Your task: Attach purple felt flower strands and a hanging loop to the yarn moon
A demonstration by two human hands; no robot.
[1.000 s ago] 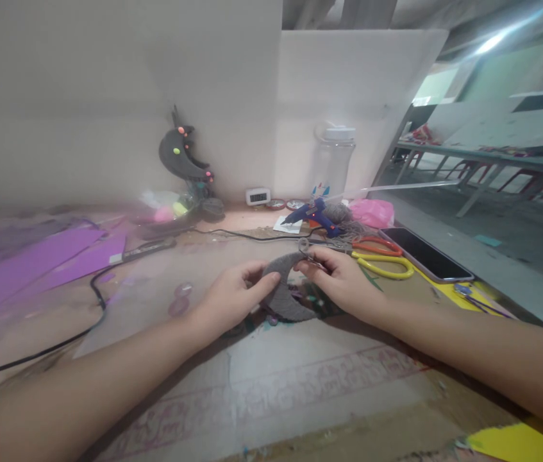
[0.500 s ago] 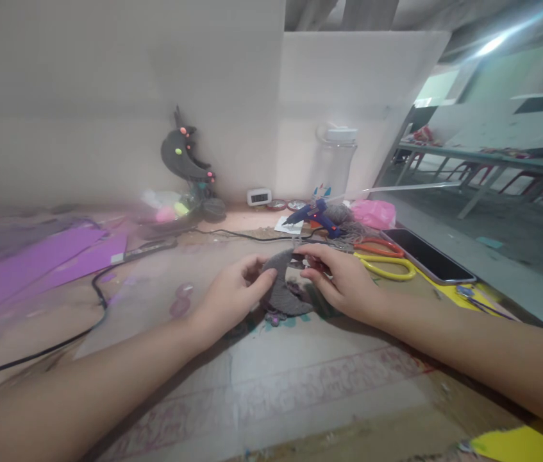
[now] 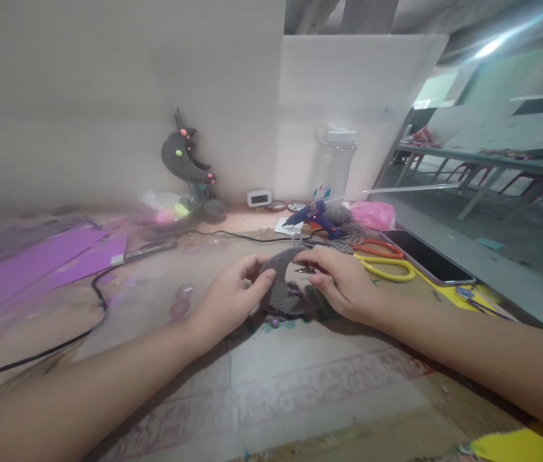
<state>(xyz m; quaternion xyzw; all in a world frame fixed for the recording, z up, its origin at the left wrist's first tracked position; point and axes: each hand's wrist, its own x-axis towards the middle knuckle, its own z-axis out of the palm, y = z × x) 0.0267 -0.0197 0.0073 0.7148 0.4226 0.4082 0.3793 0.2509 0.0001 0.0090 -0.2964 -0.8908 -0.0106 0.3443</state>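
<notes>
A grey crescent moon wrapped in yarn [image 3: 278, 282] stands in the middle of the table, with small purple decorations at its lower edge. My left hand [image 3: 237, 289] grips its outer left curve between thumb and fingers. By the crescent's upper tip is my right hand [image 3: 343, 282], its index finger close to or touching the tip. A small pointed metal tool [image 3: 306, 270] juts out from under those fingers into the crescent's hollow; most of it is hidden by the hand.
Behind the hands lie a blue glue gun [image 3: 317, 215], grey yarn [image 3: 341, 215] and a white digital clock [image 3: 258, 197]. Yellow-handled scissors [image 3: 396, 273] and a phone [image 3: 427, 256] are at right. Purple sheets [image 3: 59, 263] and a black cable [image 3: 100, 292] are at left.
The crescent has turned slightly, and its hollow shows more openly. My right thumb has moved a little away from the crescent, and the metal tool's tip shows more plainly.
</notes>
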